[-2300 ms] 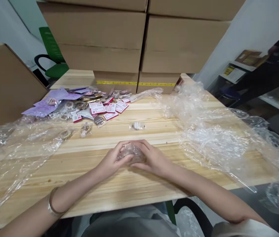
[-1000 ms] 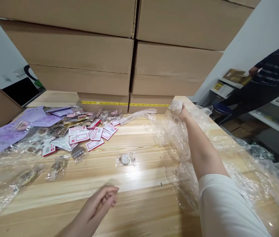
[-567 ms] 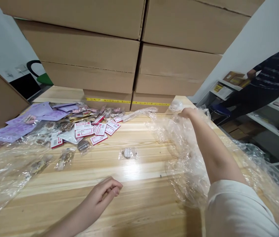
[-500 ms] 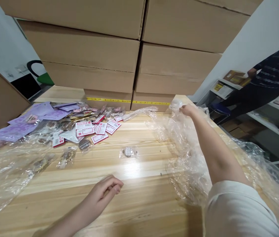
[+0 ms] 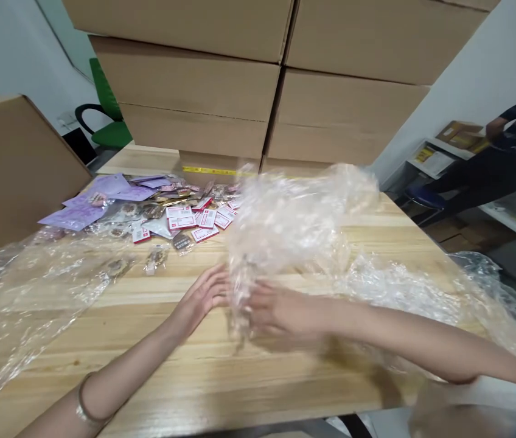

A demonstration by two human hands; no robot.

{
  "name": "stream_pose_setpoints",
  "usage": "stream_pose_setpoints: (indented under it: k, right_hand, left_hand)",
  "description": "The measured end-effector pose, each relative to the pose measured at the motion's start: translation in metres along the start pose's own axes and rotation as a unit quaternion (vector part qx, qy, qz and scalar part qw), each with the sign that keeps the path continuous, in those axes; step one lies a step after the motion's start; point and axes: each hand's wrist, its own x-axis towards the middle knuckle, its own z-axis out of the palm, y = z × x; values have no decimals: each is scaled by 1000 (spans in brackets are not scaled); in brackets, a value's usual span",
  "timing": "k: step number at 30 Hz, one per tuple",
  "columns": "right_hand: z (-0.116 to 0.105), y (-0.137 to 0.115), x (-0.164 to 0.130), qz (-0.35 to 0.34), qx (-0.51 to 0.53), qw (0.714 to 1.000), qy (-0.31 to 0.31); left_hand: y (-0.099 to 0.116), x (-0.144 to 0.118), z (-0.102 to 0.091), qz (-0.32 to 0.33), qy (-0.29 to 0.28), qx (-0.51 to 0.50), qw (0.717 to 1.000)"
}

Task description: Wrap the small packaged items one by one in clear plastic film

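Note:
My right hand (image 5: 272,308), smeared by motion, grips a crumpled sheet of clear plastic film (image 5: 301,219) at its near left edge. The film stands up from the table in a loose, blurred bunch. My left hand (image 5: 205,291) reaches to the same edge with its fingers stretched out; the fingertips meet the film or lie just beside it, I cannot tell which. A bracelet (image 5: 85,404) circles my left wrist. The small clear packet seen earlier on the table's middle is hidden now behind the film and hands.
Small bagged items (image 5: 156,259), red-edged white cards (image 5: 180,218) and purple sheets (image 5: 78,214) lie heaped at the back left. More film (image 5: 48,292) spreads over the left and right sides. Stacked cardboard boxes (image 5: 194,79) stand behind. A person (image 5: 513,146) stands at far right.
My right hand has come from the back right to the middle, dragging the film with it. My left hand has moved up and forward and its curled fingers have straightened. The view has shifted slightly.

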Motion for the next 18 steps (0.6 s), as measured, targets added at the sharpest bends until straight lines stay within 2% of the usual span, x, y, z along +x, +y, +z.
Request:
stream_pose_setpoints:
  k: [2,4,6,8,10,12,16,18]
  right_hand:
    - [16,-22,-4,-25,46,996,-67]
    - [20,-33,-10,-15,94,991,-97]
    - [18,-35,-14,37,110,989,-94]
    - [16,-28,-19,117,70,990,-47]
    - [17,-9,-23,189,-9,982,11]
    - [18,19,-27,250,-88,964,29]
    - [15,83,-34,412,-183,892,35]
    - [5,103,-36,471,-213,855,46]
  left_hand:
    - [1,-2,2,-11,48,19,999]
    - [1,-4,6,-23,98,59,993]
    - [-1,-5,9,-28,138,91,986]
    - [-3,-4,10,-30,162,93,982]
    - [-4,-3,10,-34,173,82,981]
    - [-1,-4,9,-37,182,72,980]
    - [13,-10,10,-57,176,55,981]
    - [17,-12,10,-75,165,70,981]
